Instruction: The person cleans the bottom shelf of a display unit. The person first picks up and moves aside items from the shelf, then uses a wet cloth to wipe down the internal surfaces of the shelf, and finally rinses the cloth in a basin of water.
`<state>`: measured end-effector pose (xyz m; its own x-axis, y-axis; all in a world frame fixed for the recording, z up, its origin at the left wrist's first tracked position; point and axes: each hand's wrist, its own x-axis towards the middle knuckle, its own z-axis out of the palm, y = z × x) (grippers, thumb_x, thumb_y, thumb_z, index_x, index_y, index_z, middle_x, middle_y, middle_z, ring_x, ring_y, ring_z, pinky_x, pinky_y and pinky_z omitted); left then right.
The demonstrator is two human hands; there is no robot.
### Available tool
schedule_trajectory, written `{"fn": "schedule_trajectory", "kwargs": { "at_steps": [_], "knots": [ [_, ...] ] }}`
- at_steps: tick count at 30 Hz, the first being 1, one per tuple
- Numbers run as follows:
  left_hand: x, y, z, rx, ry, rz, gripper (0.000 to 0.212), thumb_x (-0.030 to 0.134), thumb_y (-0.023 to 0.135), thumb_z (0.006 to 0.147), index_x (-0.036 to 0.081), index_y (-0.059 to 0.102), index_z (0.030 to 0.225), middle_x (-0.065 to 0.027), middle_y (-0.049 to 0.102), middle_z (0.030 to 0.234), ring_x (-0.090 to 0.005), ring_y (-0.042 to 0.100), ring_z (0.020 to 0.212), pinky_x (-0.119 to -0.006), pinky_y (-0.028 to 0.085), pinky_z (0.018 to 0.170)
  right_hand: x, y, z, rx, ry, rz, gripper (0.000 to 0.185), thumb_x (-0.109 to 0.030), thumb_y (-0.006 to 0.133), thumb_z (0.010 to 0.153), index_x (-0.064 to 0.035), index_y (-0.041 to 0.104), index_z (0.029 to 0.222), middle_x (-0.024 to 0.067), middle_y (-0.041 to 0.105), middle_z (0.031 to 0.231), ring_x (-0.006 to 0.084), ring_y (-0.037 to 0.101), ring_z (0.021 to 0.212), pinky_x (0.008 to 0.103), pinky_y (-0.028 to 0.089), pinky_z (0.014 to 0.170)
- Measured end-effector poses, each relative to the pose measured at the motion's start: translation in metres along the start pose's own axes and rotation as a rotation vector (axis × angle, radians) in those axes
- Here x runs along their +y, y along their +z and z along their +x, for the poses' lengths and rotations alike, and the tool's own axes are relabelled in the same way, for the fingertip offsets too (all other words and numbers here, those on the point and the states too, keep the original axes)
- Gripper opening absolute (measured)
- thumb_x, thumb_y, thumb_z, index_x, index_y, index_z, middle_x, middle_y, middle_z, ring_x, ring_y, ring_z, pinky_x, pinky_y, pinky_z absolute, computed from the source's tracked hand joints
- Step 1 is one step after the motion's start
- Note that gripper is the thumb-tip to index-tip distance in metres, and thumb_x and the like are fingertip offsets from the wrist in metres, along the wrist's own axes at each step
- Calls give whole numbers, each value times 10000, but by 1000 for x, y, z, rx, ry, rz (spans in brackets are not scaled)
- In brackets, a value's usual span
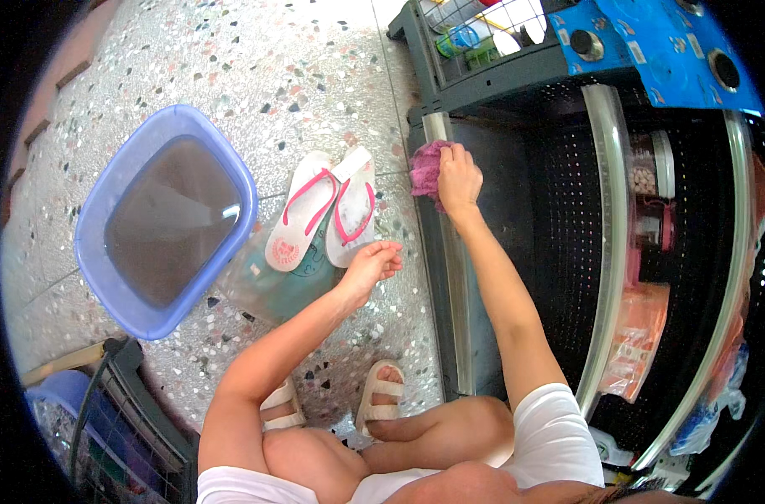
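Note:
My right hand (460, 179) grips a crumpled pink-purple cloth (426, 169). The cloth rests against the clear plastic strip (457, 302) along the front edge of the dark shelf unit's lowest shelf (505, 164). My left hand (375, 268) hangs over the floor with its fingers loosely curled, and nothing can be seen in it. Just beyond that hand lie two white flip-flops (300, 214) with pink straps, on top of a clear and teal plastic bag (282, 290). Farther left is a blue plastic basin (166, 116) holding murky grey-brown water (171, 220).
On the shelf unit's higher tiers are lidded jars (647, 164) and orange plastic packets (637, 340). Blue boxes (672, 57) stand at the top right, near a wire-sided rack (483, 82). A dark wire rack (137, 403) stands at the lower left. Speckled terrazzo floor (231, 69) lies between.

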<state>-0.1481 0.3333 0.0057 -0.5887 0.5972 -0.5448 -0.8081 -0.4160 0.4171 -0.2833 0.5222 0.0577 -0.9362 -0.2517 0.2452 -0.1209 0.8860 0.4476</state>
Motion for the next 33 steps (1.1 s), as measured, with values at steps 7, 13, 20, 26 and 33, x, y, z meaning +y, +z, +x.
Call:
{"fn": "schedule_trajectory", "kwargs": {
  "at_steps": [7,13,20,26,33],
  "knots": [
    [-8,11,-22,-19,-27,68,215,180,491,928,68,568,1095,-18,586,909,-123,574,843,-262,462,779,0,-34,-72,-116,78,28,80,-127,567,773,-100,553,846,49,543,896,204,606,822,333,547,645],
    [-17,16,-35,-38,-64,139,200,179,495,932,77,568,1088,-22,586,904,-137,581,847,-269,466,782,3,-51,-153,-155,109,87,77,-120,561,765,-95,550,837,51,540,880,208,607,803,337,540,625],
    [-31,32,-42,-24,-113,223,198,170,528,917,79,570,1089,-17,592,891,-151,597,861,-277,477,790,1,-85,-242,-204,229,129,46,-114,558,756,-91,562,796,55,542,865,206,605,790,334,536,611],
    [-46,45,-52,-72,-158,353,203,169,494,928,86,544,1105,-15,579,907,-131,578,861,-258,453,800,-3,-132,-318,-370,542,282,105,-91,588,757,-76,634,851,78,598,861,260,627,783,366,524,666],
    [-54,79,-61,-255,-199,707,346,249,553,934,45,517,1211,-59,591,1094,-138,559,997,-294,425,919,-1,-160,-351,-43,1351,1786,140,-74,582,886,-48,622,1018,33,643,910,150,607,831,273,471,750]
  ]
}}
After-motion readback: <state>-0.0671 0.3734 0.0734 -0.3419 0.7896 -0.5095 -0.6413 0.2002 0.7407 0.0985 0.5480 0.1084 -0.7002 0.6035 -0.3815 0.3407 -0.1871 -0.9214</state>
